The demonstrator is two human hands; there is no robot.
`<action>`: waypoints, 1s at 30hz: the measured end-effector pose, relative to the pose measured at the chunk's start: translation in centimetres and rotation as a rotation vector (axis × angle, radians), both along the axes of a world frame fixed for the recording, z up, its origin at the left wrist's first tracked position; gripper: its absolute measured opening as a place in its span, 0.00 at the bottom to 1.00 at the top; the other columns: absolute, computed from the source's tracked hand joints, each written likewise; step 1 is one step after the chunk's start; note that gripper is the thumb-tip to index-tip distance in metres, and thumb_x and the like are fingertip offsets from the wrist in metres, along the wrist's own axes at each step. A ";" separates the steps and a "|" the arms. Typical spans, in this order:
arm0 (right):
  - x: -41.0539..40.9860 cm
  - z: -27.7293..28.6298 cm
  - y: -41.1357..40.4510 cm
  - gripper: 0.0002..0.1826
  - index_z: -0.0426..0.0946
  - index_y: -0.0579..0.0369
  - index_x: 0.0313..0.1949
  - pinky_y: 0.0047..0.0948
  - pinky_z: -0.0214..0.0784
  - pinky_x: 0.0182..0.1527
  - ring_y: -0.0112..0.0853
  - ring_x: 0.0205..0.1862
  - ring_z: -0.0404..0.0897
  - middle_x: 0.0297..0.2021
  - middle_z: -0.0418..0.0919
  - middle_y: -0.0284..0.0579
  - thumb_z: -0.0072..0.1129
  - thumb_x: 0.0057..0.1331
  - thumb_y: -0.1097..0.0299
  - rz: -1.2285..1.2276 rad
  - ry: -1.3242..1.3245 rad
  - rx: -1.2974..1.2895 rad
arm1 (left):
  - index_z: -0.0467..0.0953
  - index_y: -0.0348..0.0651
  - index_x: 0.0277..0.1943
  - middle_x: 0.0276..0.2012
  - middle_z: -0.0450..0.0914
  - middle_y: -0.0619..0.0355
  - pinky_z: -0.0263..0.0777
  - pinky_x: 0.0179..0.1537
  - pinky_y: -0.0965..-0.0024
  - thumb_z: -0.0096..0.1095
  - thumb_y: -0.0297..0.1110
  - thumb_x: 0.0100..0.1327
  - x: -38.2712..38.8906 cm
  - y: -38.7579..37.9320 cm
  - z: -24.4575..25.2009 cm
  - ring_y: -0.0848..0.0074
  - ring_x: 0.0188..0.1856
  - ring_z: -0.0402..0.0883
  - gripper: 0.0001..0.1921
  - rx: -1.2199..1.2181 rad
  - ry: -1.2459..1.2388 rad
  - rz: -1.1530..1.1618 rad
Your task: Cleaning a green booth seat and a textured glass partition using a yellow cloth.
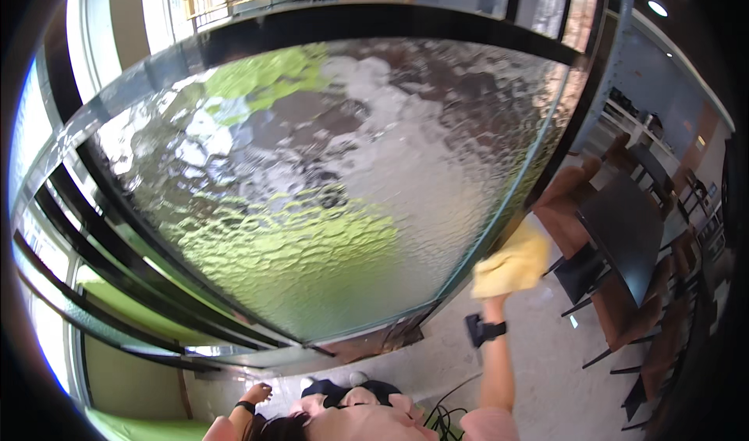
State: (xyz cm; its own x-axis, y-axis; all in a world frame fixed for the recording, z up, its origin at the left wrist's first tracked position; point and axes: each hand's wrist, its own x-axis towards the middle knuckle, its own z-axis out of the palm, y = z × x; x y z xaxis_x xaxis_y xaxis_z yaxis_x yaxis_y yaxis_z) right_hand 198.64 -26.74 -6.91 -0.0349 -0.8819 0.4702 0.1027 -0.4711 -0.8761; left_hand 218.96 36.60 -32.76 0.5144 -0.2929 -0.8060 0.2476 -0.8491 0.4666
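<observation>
A textured glass panel (327, 207) in a dark frame (374, 22) stands before me. A yellow cloth (512, 262) covers most of my right hand (497, 300) at the right edge of the frame; whether it touches the frame is not plain. The cloth is slightly blurred. A dark device is strapped to my right wrist. My left hand (257, 393) hangs low at the left, below the panel, with fingers partly curled and nothing seen in it. A black band circles my left wrist.
Brown chairs (564, 189) and a dark table (626, 230) stand at the right. Dark slats (117, 253) and bright windows are at the left. Black cables (447, 414) lie on the floor near me. A green surface (140, 426) is at the lower left.
</observation>
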 end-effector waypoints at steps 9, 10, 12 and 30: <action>3.7 23.8 1.6 0.31 0.48 0.63 0.63 0.40 0.44 0.64 0.48 0.64 0.53 0.62 0.51 0.55 0.48 0.64 0.68 -0.290 0.217 -0.650 | 0.72 0.38 0.51 0.38 0.81 0.53 0.73 0.29 0.69 0.48 0.39 0.62 -0.7 0.1 -1.0 0.70 0.33 0.82 0.18 0.062 0.136 -0.015; 4.1 23.1 2.4 0.32 0.46 0.65 0.63 0.41 0.41 0.65 0.47 0.65 0.49 0.63 0.47 0.56 0.48 0.63 0.69 -0.390 0.298 -0.705 | 0.72 0.38 0.51 0.38 0.81 0.53 0.73 0.29 0.69 0.48 0.39 0.62 -0.6 -0.4 -0.6 0.70 0.33 0.82 0.18 0.054 0.144 -0.024; 4.6 20.1 3.2 0.36 0.44 0.64 0.63 0.40 0.42 0.65 0.46 0.65 0.50 0.63 0.48 0.57 0.52 0.61 0.70 -0.354 0.263 -0.698 | 0.72 0.37 0.50 0.37 0.81 0.52 0.73 0.28 0.71 0.47 0.39 0.63 -0.2 -1.1 0.7 0.71 0.32 0.81 0.18 -0.001 0.050 -0.026; 2.7 16.9 17.8 0.26 0.61 0.67 0.56 0.39 0.58 0.56 0.42 0.53 0.70 0.51 0.69 0.56 0.49 0.66 0.61 -0.207 0.049 -0.298 | 0.71 0.37 0.50 0.38 0.81 0.53 0.73 0.27 0.68 0.46 0.39 0.62 6.2 10.5 -4.9 0.68 0.31 0.82 0.19 -0.032 0.281 -0.005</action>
State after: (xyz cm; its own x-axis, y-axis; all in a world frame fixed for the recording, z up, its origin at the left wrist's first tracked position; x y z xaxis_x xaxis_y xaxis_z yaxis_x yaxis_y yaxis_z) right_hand 201.39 -8.99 9.99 -0.1696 -0.6825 0.7110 -0.0605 -0.7129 -0.6987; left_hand 225.17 47.11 -37.63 0.2707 -0.3223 -0.9071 0.3666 -0.8368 0.4067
